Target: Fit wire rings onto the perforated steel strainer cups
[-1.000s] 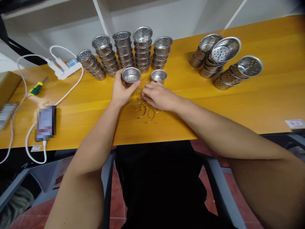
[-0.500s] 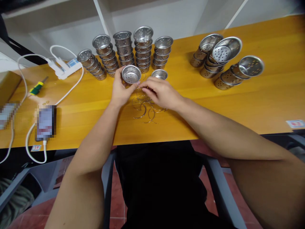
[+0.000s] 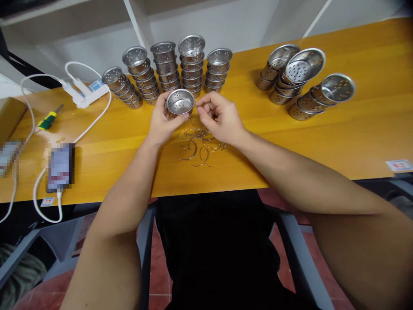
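My left hand point(image 3: 161, 119) grips a small perforated stainless steel cup point(image 3: 180, 102), thumb on the near side and fingers round its left wall. The cup's open mouth faces up toward me. Close by its right rim, my right hand point(image 3: 222, 117) is closed in a pinch. A thin metal wire point(image 3: 196, 106) seems to show between those fingertips and the cup; whether it joins the rim I cannot tell. Below both hands, several loose curved metal wires point(image 3: 202, 150) lie in a tangle on the wooden table point(image 3: 193, 183).
Behind my hands stand stacks of perforated cups point(image 3: 192, 56); more leaning stacks point(image 3: 305, 71) are at the right. To the left lie a power strip point(image 3: 92, 92), a green-yellow screwdriver point(image 3: 48, 120) and a phone point(image 3: 60, 167) on a white cable.
My right fingertips have moved from the cup's near side up and right along its rim. The cup has shifted slightly right. The small cup behind my right hand is now hidden.
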### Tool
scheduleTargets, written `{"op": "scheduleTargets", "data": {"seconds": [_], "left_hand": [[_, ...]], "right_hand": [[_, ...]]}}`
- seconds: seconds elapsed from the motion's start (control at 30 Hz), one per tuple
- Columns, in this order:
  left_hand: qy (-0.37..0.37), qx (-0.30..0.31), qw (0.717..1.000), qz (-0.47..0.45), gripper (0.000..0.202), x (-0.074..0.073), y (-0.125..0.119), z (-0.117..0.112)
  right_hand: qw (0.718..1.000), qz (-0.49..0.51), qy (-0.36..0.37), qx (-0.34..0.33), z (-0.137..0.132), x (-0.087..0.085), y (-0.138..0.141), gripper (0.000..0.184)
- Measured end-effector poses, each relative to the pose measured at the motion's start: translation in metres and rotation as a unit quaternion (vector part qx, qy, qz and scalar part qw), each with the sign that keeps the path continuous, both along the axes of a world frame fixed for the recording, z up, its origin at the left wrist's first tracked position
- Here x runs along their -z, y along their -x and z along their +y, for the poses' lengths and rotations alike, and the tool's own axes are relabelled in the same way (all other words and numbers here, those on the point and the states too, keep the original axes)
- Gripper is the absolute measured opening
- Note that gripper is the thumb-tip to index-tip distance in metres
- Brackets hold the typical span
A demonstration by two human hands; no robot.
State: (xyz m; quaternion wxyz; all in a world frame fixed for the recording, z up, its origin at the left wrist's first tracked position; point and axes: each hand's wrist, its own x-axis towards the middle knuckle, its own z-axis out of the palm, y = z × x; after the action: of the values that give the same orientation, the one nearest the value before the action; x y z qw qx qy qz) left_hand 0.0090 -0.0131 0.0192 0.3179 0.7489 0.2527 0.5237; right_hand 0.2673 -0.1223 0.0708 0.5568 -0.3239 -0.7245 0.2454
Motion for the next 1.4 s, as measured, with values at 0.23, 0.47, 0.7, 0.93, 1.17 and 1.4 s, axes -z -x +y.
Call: {"op": "scheduleTargets", "data": {"seconds": [0.23,0.47,0.7,0.93,1.17,1.4], "left_hand": [[0.006,0.069,0.998,-0.006,0.110,-0.007,-0.007,-0.015],[0.004,0.101,0.995,0.016,0.104,-0.009,-0.012,-0.027],[0.058,0.093,0.993,0.045,0.106,-0.028,-0.020,-0.046],[0.108,0.076,0.990,0.051,0.108,-0.038,-0.024,-0.062],[0.093,0.079,0.988,0.090,0.113,-0.027,-0.028,-0.066],[0.083,0.057,0.992,0.075,0.106,-0.028,-0.039,-0.074]], "right_hand": [[1.000,0.014,0.002,0.026,0.008,-0.002,-0.006,0.045],[0.998,-0.022,0.035,0.046,0.011,-0.002,-0.011,0.030],[0.997,-0.031,0.039,0.055,0.013,0.001,-0.012,0.023],[0.997,-0.036,0.031,0.066,0.014,0.004,-0.011,0.023],[0.998,-0.020,0.039,0.051,0.011,0.004,-0.006,0.012],[0.998,-0.003,0.055,0.031,0.010,0.003,-0.002,0.011]]}}
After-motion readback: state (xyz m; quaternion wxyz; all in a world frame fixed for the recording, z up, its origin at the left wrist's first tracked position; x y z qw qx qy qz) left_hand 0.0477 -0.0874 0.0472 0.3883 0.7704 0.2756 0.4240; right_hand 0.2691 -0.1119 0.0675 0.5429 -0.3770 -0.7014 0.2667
